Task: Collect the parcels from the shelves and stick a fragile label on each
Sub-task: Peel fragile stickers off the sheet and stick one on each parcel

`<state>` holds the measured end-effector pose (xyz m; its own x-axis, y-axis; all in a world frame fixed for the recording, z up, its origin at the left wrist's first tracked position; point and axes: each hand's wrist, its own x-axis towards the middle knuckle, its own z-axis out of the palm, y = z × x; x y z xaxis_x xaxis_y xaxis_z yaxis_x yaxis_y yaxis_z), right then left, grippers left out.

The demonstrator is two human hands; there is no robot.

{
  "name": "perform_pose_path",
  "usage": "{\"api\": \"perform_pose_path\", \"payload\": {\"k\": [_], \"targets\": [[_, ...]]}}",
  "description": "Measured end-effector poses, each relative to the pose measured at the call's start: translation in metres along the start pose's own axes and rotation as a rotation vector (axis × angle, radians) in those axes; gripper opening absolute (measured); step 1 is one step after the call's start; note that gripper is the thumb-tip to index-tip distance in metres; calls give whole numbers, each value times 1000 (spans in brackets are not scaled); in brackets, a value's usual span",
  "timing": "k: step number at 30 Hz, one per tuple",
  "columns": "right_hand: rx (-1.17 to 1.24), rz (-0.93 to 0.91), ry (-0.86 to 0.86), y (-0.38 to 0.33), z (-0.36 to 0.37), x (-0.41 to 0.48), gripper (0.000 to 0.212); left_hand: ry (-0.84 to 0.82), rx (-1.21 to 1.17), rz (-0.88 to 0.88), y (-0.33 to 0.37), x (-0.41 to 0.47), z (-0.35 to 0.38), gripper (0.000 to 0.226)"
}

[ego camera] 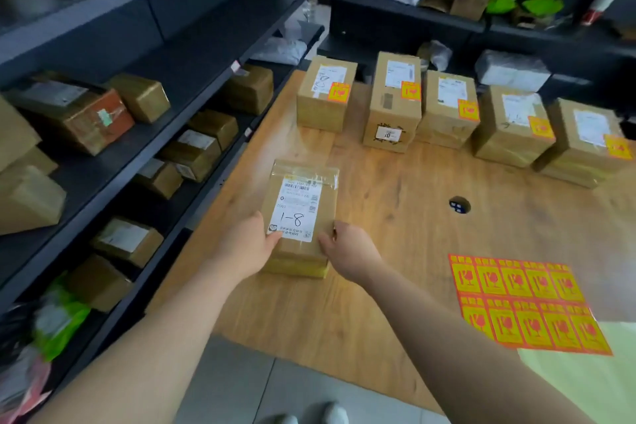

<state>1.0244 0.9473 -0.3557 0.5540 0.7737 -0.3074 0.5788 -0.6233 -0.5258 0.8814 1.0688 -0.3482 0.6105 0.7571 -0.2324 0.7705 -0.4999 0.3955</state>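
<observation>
Head cam, looking down. Gripping parcel [299, 217] marked "1-8" w/ both hands: left hand [251, 244] clasped on near-left edge, thumb over corner of white shipping label; right hand [347, 251] curled round near-right corner. Lying flat on wooden table [395, 234], close to its left edge, beside dark shelves [192, 55] w/ more brown boxes. Further back on table, row of five parcels [447, 110], each w/ orange-yellow fragile sticker next to its shipping label. To right, well apart from held parcel, sheet of fragile labels [526, 303], flat, near table's front edge.
</observation>
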Motion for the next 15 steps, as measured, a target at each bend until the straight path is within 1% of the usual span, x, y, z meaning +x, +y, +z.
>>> {"api": "perform_pose_path", "payload": {"k": [4,8,11,15], "targets": [[59,71,59,23,-11,-31,26,3,35,57,21,-23,11,46],[76,161,122,58,-27,-70,29,-19,-7,168,54,-46,25,47],[56,196,180,85,-36,-100,27,-42,-24,265,76,-61,41,49],[85,231,214,115,-45,-127,26,-91,-44,306,102,-82,63,52]]}}
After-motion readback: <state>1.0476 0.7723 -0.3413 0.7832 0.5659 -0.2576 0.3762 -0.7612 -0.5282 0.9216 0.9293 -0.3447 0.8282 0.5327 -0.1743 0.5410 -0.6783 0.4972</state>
